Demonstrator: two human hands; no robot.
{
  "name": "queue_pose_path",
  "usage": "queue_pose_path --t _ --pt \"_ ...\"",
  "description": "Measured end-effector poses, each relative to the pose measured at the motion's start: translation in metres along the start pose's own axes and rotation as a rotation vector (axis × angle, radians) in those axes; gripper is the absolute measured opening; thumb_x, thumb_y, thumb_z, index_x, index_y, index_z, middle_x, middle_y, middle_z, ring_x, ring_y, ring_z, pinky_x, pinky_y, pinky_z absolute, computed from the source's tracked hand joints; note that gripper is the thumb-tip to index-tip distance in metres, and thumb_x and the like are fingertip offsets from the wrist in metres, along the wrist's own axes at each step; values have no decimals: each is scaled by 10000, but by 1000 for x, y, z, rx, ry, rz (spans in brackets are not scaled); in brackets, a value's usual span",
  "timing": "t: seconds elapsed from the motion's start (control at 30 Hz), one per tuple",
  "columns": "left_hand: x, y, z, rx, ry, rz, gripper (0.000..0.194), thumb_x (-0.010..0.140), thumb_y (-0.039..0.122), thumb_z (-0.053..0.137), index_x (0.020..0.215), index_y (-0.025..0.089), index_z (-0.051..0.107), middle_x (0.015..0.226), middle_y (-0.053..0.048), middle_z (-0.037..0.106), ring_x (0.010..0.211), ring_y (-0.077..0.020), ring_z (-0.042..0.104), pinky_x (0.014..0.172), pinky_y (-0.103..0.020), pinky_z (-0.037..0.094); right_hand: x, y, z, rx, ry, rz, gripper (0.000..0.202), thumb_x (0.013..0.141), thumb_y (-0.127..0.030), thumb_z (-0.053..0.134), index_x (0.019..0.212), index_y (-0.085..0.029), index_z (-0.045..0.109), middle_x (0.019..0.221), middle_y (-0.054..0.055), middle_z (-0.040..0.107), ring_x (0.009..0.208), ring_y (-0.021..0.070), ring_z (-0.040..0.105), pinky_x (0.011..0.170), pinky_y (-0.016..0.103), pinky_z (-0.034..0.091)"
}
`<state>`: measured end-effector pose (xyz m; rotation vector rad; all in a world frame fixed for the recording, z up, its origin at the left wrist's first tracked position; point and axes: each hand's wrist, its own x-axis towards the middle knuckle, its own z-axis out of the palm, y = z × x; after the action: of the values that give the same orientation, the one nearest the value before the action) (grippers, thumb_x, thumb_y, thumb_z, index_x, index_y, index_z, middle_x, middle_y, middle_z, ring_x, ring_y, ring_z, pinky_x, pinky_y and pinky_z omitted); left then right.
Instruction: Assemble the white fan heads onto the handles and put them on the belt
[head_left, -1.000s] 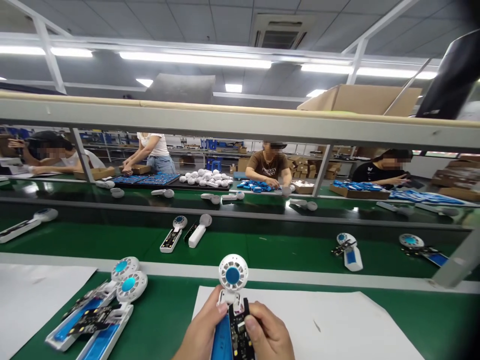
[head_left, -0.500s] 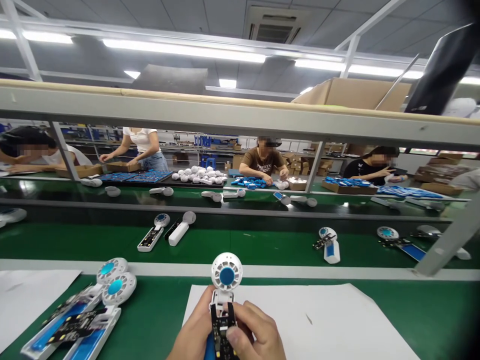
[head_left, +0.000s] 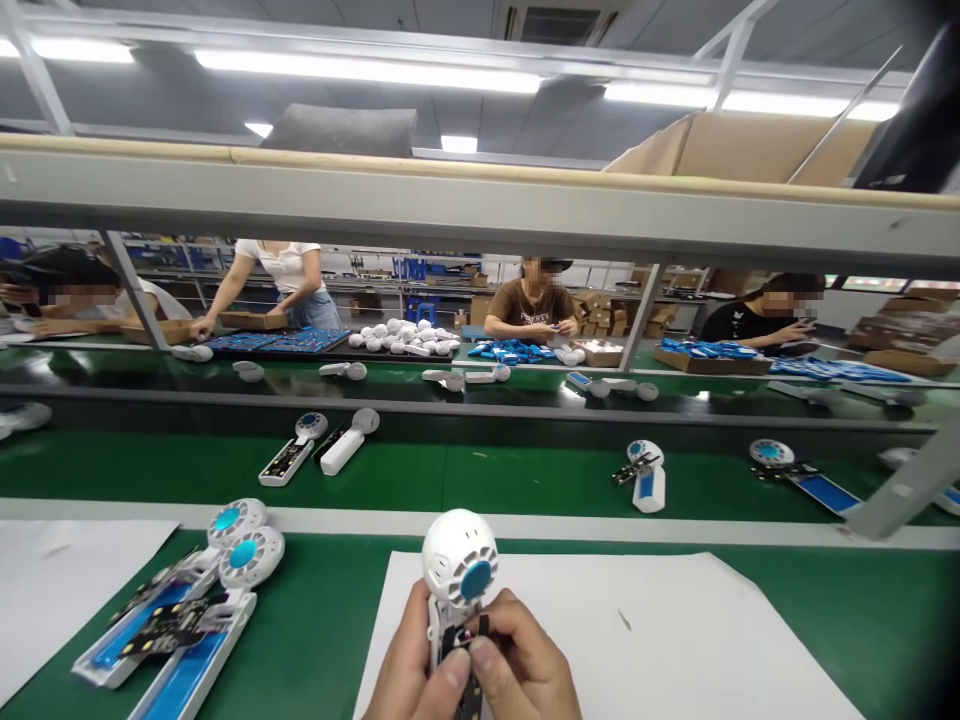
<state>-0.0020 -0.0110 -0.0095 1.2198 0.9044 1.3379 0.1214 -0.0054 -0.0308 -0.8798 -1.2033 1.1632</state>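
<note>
A white handheld fan point(head_left: 459, 555) with a blue centre disc stands upright between my hands. My left hand point(head_left: 411, 660) is closed around its opened handle, the thumb lying over the front. From the other side, my right hand point(head_left: 531, 665) pinches the black circuit board point(head_left: 472, 690) at the handle, with thumb and fingertips near its upper end. Small wires seem to show just above the thumbs. My fingers and the lower picture edge hide most of the handle. Left of my hands lie two more opened fans point(head_left: 251, 560), overlapping, their circuit boards loose over blue-lined handles.
White paper point(head_left: 637, 620) lies under and right of my hands on the green bench. Beyond the pale ledge, a green conveyor belt point(head_left: 420, 480) carries several fans. A shelf beam point(head_left: 450, 200) crosses above. Several people point(head_left: 532, 310) sit or stand behind piled parts across the line.
The fan's head has tilted and turned to the right. My left thumb has come over the handle's front beside my right thumb. The view has shifted slightly, and fans on the belt sit slightly differently.
</note>
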Motion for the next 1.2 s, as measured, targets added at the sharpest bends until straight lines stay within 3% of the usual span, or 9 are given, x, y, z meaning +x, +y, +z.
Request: queue_pose_path --t 0.2,0.33,0.43,0.6,0.7,0.83,0.93,1.03,1.2 --pt "-3 3 -2 71 53 -3 664 789 645 666 1253 173 613 1285 -120 611 1143 -336 557 992 -355 437 6 0 -5 20 32 154 631 721 -651 717 1106 -191 521 995 57 568 890 145 544 829 240 473" --pt "-7 1 -2 74 179 -64 690 767 617 704 1304 191 623 1366 -89 580 1302 -390 434 1090 -371 360 14 -17 -6 185 -244 211 730 792 -600 685 1367 -203 474 1329 123 535 1113 197 582 1050 333 451" --pt "-7 0 -3 89 181 -30 614 774 579 712 1251 196 664 1299 -90 627 1224 -376 490 1013 -352 417 17 -20 -7 262 -406 198 632 821 -555 682 1301 -160 565 1180 125 629 1022 188 619 1053 364 445" --pt "4 3 -7 157 -50 -12 485 870 550 616 1165 170 681 1002 -94 708 840 -237 608 725 -280 483 15 -10 -7 243 -283 187 600 827 -541 684 1266 -147 579 1126 116 638 1020 187 604 942 300 472" --pt "12 2 -8 89 -121 -84 444 904 501 592 1191 165 635 1031 -85 695 870 -209 617 827 -279 497 15 -8 -6 234 -244 211 553 838 -538 673 1208 -137 581 1068 99 640 958 159 600 881 262 482" --pt "22 1 -7 -237 27 -251 379 888 427 629 1177 184 592 1106 -91 681 992 -242 648 869 -324 528 17 -7 -2 247 -289 243 676 839 -606 642 1321 -167 462 1173 97 595 1011 127 596 853 207 494" --pt "28 7 -8 -338 101 -252 300 896 376 617 1082 141 622 1120 -123 681 1020 -265 664 933 -381 533 15 -1 4 133 -407 370 865 666 -726 721 1235 -112 505 993 89 616 719 95 598 571 176 490" --pt "29 13 -10 -346 27 -227 285 905 339 599 1081 118 644 1134 -150 680 1037 -273 667 975 -409 523 11 5 7 33 -450 493 784 598 -758 727 950 -77 565 627 -12 513 454 36 440 388 136 340" --pt "30 22 -14 -362 -115 -208 266 891 286 609 1081 110 668 1150 -172 678 1014 -271 672 962 -415 523 9 8 7 30 -410 511 676 604 -708 735 820 -99 540 525 -29 484 395 36 420 359 131 311"
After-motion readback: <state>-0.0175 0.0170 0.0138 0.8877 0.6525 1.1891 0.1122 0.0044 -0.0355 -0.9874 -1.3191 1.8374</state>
